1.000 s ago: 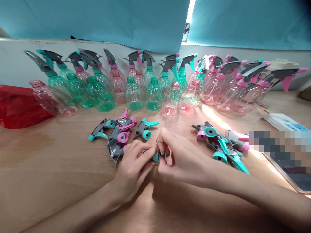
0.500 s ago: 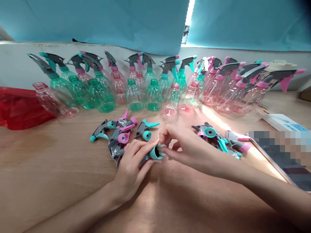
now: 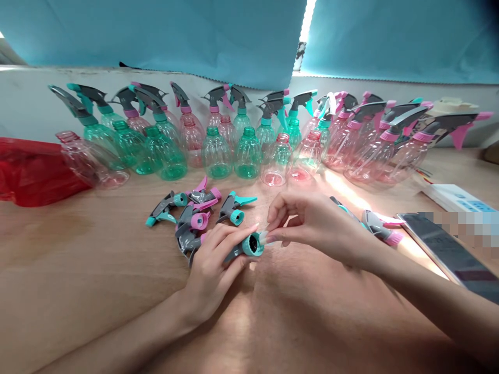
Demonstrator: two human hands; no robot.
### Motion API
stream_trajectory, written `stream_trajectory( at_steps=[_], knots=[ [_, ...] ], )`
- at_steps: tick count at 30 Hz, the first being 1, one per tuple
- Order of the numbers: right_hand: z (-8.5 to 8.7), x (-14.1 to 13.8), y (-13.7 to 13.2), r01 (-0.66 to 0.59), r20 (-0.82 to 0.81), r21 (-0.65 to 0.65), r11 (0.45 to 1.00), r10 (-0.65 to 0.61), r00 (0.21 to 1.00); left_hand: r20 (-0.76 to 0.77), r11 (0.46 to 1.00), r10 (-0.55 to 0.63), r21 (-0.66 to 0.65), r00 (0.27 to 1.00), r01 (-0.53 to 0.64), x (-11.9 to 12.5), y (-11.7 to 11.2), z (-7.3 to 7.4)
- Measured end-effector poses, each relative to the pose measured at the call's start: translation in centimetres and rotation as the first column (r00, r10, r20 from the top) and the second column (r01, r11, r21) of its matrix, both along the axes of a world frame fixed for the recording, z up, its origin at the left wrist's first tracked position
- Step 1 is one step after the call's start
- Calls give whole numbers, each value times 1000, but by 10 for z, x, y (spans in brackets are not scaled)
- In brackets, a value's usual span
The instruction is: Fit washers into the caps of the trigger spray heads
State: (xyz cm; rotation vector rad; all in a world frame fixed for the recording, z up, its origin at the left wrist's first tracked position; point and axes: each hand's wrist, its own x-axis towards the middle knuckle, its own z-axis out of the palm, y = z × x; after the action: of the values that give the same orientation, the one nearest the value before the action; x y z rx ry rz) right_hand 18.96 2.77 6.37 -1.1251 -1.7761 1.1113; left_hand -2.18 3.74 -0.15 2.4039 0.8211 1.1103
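Note:
My left hand [image 3: 212, 265] is wrapped round a grey spray head with a teal collar [image 3: 253, 245], whose open end faces right. My right hand [image 3: 296, 221] pinches a small whitish, translucent piece [image 3: 265, 238] at the rim of that collar; its exact kind is hard to make out. Just beyond my left hand, a loose teal-and-grey spray head [image 3: 234, 208] lies on the table. To its left is a cluster of other heads, among them one with a pink collar [image 3: 199, 221]. Behind my right wrist, another grey and pink head [image 3: 380, 227] is partly covered.
Several clear green bottles [image 3: 248, 156] and pink bottles [image 3: 275, 163] stand in rows along the wall, many with spray heads fitted. A red bag [image 3: 35, 171] lies at left. On the right are a phone [image 3: 448, 254] and a white power strip [image 3: 460, 200].
My right hand has drawn slightly right and up from the collar opening, pinching the whitish piece. More of the collar's dark inside shows. My left hand keeps its hold.

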Motion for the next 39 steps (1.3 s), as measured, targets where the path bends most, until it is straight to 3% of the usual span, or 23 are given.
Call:
stream_trajectory(
  at_steps=[5,15,22,28,32,35,39],
  knots=[
    [1,0,0,-20,-34,-13,1000,20,999,19,1000,-18,-21,1000,18,1,0,0],
    [0,-2,0,-144,-249,-242,959,82,965,50,1000,-23,6,999,23,2,0,-1],
    [7,-5,-2,-123,-199,-181,976,86,976,64,1000,-8,-30,998,10,3,-2,0],
    [10,-7,-7,-45,85,27,999,43,995,79,999,-5,-42,997,9,2,-1,-1],
    [10,-9,-11,-50,221,211,976,3,975,68,997,-5,-73,998,10,2,-1,0],
    [9,-9,-13,-87,315,370,925,-37,948,73,996,3,-87,997,3,3,-2,1],
    [3,-7,-16,-215,428,580,786,-70,901,72,993,22,-114,997,-14,3,-2,0]
  ],
)
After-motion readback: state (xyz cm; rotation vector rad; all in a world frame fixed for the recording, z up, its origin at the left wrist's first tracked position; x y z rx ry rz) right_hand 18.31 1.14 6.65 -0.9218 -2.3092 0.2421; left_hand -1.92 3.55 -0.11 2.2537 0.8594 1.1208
